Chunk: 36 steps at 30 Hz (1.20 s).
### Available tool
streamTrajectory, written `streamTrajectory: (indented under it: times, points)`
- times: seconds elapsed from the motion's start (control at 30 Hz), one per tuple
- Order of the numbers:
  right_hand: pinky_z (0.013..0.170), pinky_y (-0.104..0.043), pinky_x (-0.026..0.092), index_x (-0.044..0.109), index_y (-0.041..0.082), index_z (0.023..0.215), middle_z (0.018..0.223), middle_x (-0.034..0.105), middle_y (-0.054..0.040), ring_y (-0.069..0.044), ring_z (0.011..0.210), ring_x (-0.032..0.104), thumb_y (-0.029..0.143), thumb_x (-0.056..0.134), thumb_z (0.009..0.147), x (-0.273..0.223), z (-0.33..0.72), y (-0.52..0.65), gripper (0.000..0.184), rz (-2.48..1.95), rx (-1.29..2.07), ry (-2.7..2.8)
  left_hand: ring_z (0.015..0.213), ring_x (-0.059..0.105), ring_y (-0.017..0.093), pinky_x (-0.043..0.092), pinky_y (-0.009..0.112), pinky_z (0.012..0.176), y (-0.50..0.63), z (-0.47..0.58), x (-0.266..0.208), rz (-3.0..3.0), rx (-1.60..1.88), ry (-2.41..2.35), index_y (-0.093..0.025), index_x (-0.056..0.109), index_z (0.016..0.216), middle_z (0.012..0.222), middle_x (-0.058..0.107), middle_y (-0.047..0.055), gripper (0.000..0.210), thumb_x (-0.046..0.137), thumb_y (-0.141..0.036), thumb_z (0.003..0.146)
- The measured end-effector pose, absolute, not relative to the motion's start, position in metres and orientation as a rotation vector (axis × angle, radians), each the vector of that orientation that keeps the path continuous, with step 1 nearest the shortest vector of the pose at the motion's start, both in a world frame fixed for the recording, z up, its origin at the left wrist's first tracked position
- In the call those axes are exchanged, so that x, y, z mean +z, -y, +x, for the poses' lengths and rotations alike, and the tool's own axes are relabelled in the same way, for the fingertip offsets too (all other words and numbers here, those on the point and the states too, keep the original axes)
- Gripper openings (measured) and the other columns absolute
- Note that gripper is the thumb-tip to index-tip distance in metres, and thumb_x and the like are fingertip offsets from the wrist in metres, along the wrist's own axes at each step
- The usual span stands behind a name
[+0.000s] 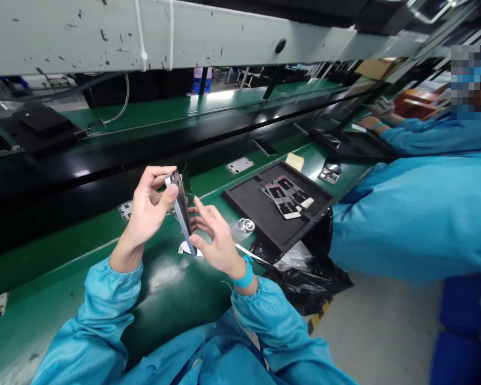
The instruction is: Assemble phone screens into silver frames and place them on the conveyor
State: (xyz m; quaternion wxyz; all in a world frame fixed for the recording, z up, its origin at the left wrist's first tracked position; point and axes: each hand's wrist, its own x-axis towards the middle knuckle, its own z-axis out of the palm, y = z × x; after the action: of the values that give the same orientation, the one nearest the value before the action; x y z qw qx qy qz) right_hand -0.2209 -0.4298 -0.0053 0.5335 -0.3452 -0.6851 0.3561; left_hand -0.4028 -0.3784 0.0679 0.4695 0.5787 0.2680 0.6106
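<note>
I hold a smartphone [181, 208] on edge above the green bench, its grey-blue metal side frame facing me. My left hand [148, 206] grips the upper end, thumb on the near edge and fingers over the top. Around the lower end is my right hand [216, 235], its thumb against the frame and its index finger raised; its other fingers are partly behind the phone. A thin dark sheet [187, 181] shows just beyond the upper end; whether it is attached, I cannot tell. Below the phone lies a small white piece [183, 247].
A black tray [244, 200] with several phone parts [282, 200] stands to the right. Near my right hand is a clear bottle with a metal top [245, 225]. Phone plates [240, 165] lie along the bench. A black plastic bag [316, 283] hangs at the edge. A co-worker's blue sleeve [436, 133] is at right.
</note>
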Motion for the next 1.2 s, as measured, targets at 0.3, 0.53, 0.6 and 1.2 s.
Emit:
streamTrajectory:
  times: [0.3,0.53,0.6,1.2]
  points:
    - [0.112,-0.054,0.059,0.067,0.029,0.156,0.135,0.059,-0.0149,-0.031,0.121,0.067,0.059,0.081,0.095,-0.01,-0.224,0.413,0.069,-0.832,0.598,1.761,0.117,0.08,0.027,0.067,0.043,0.1,0.382,-0.389,0.058,1.297,1.479,-0.571,-0.026,0.059,0.132,0.138,0.074,0.012,0.054,0.08,-0.061,0.095]
    - [0.105,-0.049,0.063,0.049,0.027,0.169,0.164,0.039,-0.0201,-0.027,0.116,0.068,0.073,0.052,0.106,-0.001,-0.225,0.419,0.078,-0.967,0.553,1.648,0.096,0.084,0.03,0.07,0.048,0.089,0.384,-0.371,0.057,0.979,1.42,-0.586,-0.022,0.068,0.128,0.107,0.085,0.012,0.074,0.053,-0.088,0.096]
    - [0.09,-0.042,0.066,0.049,0.024,0.168,0.149,0.055,-0.0194,-0.024,0.105,0.071,0.08,0.045,0.106,0.015,-0.22,0.417,0.084,-0.958,0.677,1.51,0.093,0.084,0.03,0.07,0.047,0.087,0.388,-0.368,0.059,1.039,1.364,-0.587,-0.02,0.074,0.116,0.098,0.085,0.01,0.073,0.053,-0.087,0.096]
    - [0.052,-0.025,0.036,0.052,0.021,0.059,0.055,0.044,0.0053,-0.01,0.053,0.04,0.082,0.071,0.09,0.056,-0.213,0.417,0.071,-0.929,0.977,1.347,0.112,0.079,0.026,0.06,0.037,0.103,0.407,-0.355,0.05,1.612,1.513,-0.731,-0.02,0.085,0.108,0.117,0.084,0.012,0.055,0.055,-0.066,0.108]
